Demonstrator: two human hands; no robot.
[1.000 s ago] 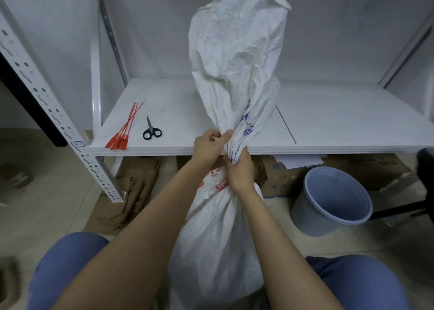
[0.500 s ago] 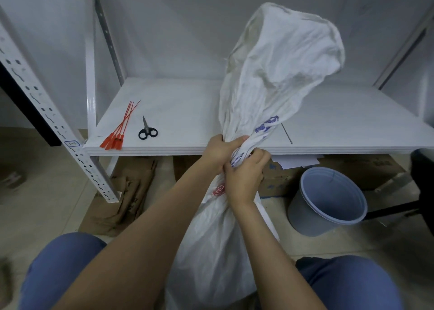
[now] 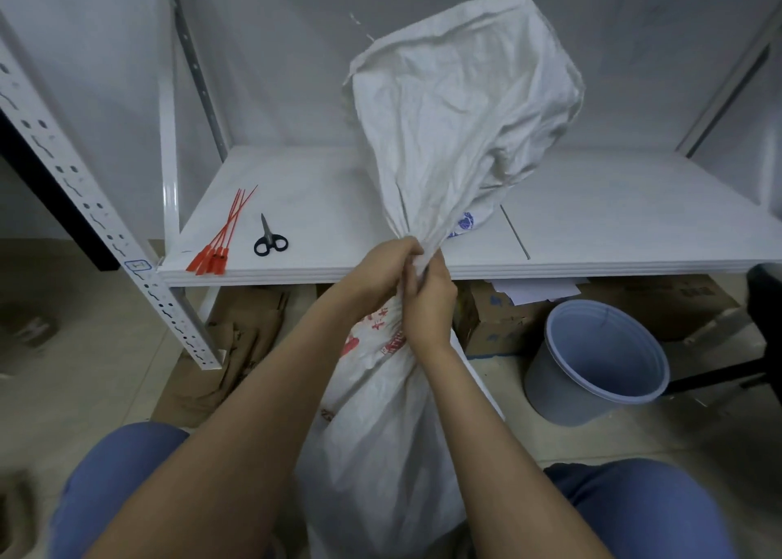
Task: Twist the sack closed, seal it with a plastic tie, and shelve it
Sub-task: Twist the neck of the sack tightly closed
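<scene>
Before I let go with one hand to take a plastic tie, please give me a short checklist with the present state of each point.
1. Both hands on the sack neck: left hand and right hand clamp the white sack: ok.
2. Neck twisted tight: cannot tell.
3. Loose top gathered: it billows open above the grip: not ok.
4. Red plastic ties on the shelf, to the left: ok.
5. Scissors beside the ties: ok.

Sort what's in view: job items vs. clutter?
Job: sack, neck gripped by left hand and right hand; red ties; shelf.
Clutter: scissors; bucket; boxes; flattened cardboard.
</scene>
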